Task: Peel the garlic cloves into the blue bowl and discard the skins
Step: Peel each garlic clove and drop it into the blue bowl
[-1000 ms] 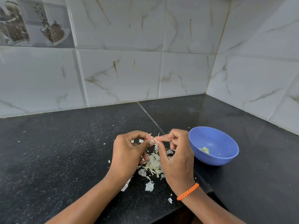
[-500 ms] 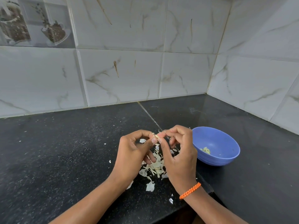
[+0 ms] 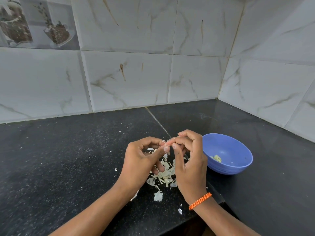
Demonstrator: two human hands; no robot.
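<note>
Left hand: the left hand (image 3: pixel 141 159) is raised above the bench, thumb and forefinger pinching one end of a garlic clove (image 3: pixel 168 143).
Right hand: the right hand (image 3: pixel 189 157) meets it fingertip to fingertip, fingers curled and pinching the same clove; an orange braided bracelet (image 3: pixel 200 200) sits on its wrist.
Garlic clove: small, mostly hidden between the fingertips of both hands, held above the skins.
Skins: a loose heap of garlic skins (image 3: pixel 163 174) lies on the black bench (image 3: pixel 68 159) under the hands, with stray flakes nearer.
Blue bowl: the blue bowl (image 3: pixel 238 150) stands just right of the right hand, holding a few peeled cloves (image 3: pixel 216 158).
Wall: marble-look tiles (image 3: pixel 129 79) meet in a far right corner.
</note>
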